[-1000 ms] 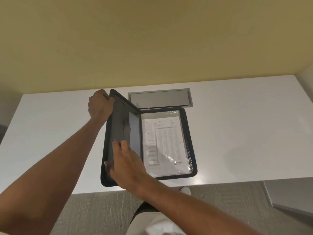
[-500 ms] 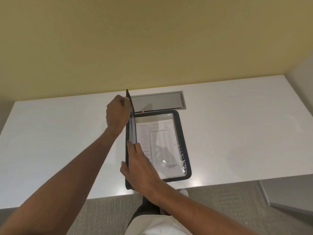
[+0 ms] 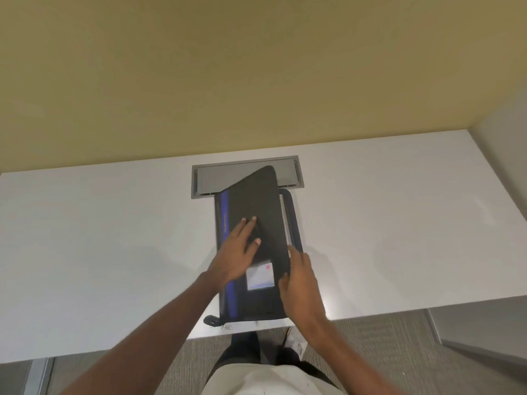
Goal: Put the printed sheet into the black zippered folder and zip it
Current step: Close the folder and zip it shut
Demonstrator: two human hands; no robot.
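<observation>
The black zippered folder (image 3: 256, 206) lies on the white desk (image 3: 114, 238) in front of me, its cover folded down almost flat, a blue stripe along its spine. A thin sliver of the printed sheet (image 3: 284, 223) shows along the right edge under the cover. My left hand (image 3: 239, 252) rests flat on the cover, fingers spread. My right hand (image 3: 299, 277) touches the cover's lower right edge with the fingers curled loosely. A zipper pull (image 3: 212, 320) hangs at the folder's near left corner. A white label (image 3: 261, 276) sits on the cover.
A grey cable hatch (image 3: 208, 178) is set into the desk just behind the folder, partly covered by its raised far corner. A yellow wall rises behind the desk. Grey carpet and my legs are below the near desk edge.
The folder's left cover has swung over from upright to lying on the right half, hiding the sheet. My left hand went from gripping the top edge to pressing flat on the cover.
</observation>
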